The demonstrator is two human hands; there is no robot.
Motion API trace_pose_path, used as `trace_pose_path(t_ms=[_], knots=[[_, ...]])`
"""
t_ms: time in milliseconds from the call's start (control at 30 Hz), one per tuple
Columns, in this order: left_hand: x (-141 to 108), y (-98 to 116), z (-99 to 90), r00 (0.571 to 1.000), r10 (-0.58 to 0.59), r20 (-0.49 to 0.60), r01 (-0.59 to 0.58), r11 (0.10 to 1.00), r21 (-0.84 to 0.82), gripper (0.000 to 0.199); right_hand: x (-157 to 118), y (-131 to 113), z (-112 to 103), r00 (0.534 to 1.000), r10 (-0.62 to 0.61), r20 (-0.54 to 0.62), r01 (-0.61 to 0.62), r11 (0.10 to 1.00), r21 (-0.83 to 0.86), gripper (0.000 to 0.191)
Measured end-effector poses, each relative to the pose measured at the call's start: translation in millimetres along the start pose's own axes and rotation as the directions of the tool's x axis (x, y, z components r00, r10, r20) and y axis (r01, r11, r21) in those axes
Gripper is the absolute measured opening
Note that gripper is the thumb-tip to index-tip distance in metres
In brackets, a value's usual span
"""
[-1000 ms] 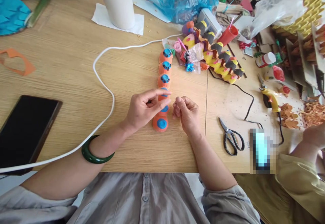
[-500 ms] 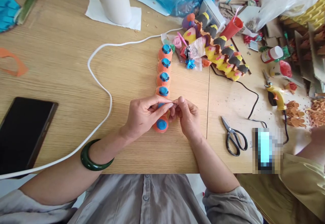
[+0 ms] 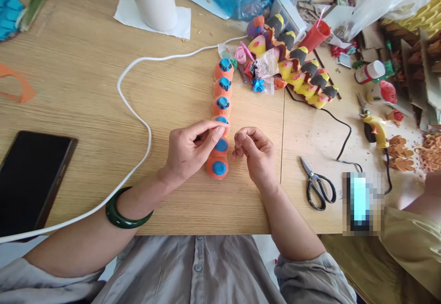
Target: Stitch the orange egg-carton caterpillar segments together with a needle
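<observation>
A row of orange egg-carton cups (image 3: 222,105) stands on the table in front of me, each cup topped with a blue patch. The farther patches carry small dark marks; the two nearest are plain blue. Over the fourth cup, my left hand (image 3: 193,148) is closed in a pinch with thumb and forefinger together; whatever lies between the tips is too small to make out. Just right of the row, my right hand (image 3: 257,154) is closed, its fingers curled in against the thumb. Anything inside that hand is hidden.
Scissors (image 3: 317,184) lie to the right, near a yellow glue gun (image 3: 375,129) and a blurred-out phone (image 3: 360,203). Painted carton strips (image 3: 296,67) and a small bag (image 3: 265,67) lie beyond. A white cable (image 3: 149,138) and dark phone (image 3: 32,180) are at left. A co-worker's sleeve (image 3: 413,235) shows right.
My hands have come apart. The left has moved slightly away from me and left, over the fourth cup, uncovering the fifth; the right has shifted slightly right, its thumb now bent inward.
</observation>
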State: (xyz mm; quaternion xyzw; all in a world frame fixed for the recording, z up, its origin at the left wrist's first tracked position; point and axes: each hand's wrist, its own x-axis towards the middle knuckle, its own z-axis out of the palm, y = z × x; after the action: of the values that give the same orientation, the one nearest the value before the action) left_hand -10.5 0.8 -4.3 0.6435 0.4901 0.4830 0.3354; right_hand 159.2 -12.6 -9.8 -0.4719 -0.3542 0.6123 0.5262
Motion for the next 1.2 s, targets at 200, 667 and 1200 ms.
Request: trace_pose_path(t_ms=[200, 667, 1200], knots=[[0.7, -2.0, 1.1, 0.999, -0.053, -0.002, 0.053, 0.998, -0.017, 0.029, -0.7, -0.1, 1.5, 1.000, 0.014, 0.015, -0.013, 0.999, -0.046, 0.034], [0.1, 0.9, 0.1, 0.996, -0.055, 0.077, 0.059, 0.997, -0.057, 0.024, -0.5, 2.3, 0.1, 0.999, 0.024, 0.041, -0.021, 0.998, -0.064, 0.038], [-1.2, -3.0, 3.5, 0.997, -0.072, 0.026, 0.073, 0.995, -0.066, 0.016, -0.4, 0.9, -1.7, 0.996, 0.037, 0.082, -0.029, 0.995, -0.095, 0.042]])
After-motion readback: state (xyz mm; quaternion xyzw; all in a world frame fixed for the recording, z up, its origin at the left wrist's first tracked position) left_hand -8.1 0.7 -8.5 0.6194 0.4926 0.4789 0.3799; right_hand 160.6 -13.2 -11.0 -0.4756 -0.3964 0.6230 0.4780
